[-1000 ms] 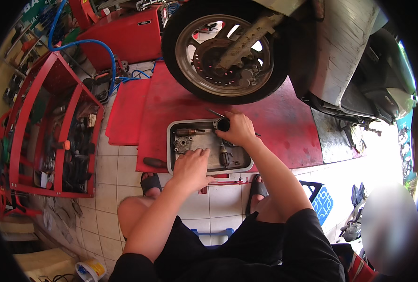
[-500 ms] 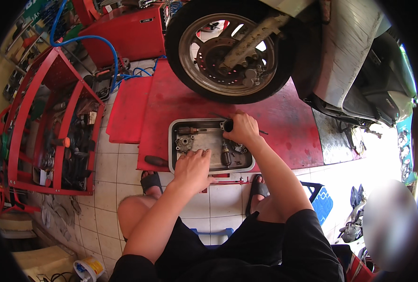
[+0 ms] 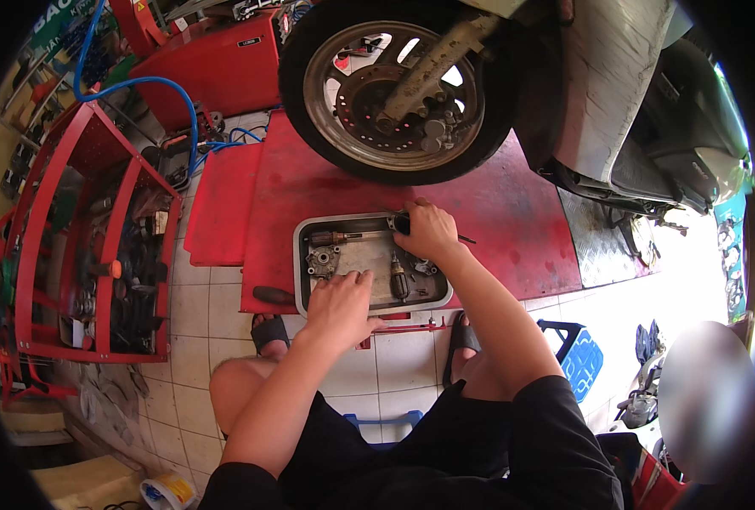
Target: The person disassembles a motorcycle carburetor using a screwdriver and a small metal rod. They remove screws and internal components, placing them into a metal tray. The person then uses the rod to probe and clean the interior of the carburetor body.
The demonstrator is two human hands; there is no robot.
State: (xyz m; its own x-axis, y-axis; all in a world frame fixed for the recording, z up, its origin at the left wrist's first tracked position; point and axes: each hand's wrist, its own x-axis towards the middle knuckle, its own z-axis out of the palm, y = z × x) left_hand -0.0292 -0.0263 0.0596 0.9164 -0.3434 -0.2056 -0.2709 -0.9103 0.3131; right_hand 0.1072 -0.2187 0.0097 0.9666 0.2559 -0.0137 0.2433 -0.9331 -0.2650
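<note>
A shallow metal tray (image 3: 299,270) lies before me on the red platform. Over its near left rim rests my left hand (image 3: 340,304), fingers stretched toward the inside and thumb apart, holding nothing. My right hand (image 3: 431,231) is closed round a dark hollow cylindrical part (image 3: 402,223) at the tray's far right corner; its fingers hide much of it. Inside the tray, a screwdriver (image 3: 325,239) lies crosswise above a grey metal casting (image 3: 322,261). Another screwdriver (image 3: 399,283) points away from me, with small metal pieces (image 3: 423,268) beside it.
Left of the tray lies a dark-handled tool (image 3: 274,295). A motorcycle's front wheel (image 3: 386,166) stands over the red platform (image 3: 522,229). A red tool rack (image 3: 33,255) with a blue hose (image 3: 131,82) above it is at left; a blue stool (image 3: 579,361) stands right.
The whole view has shifted slightly, so the tray and wheel sit a little further left. Both hands keep nearly the same places at the tray, the right still holding the dark part.
</note>
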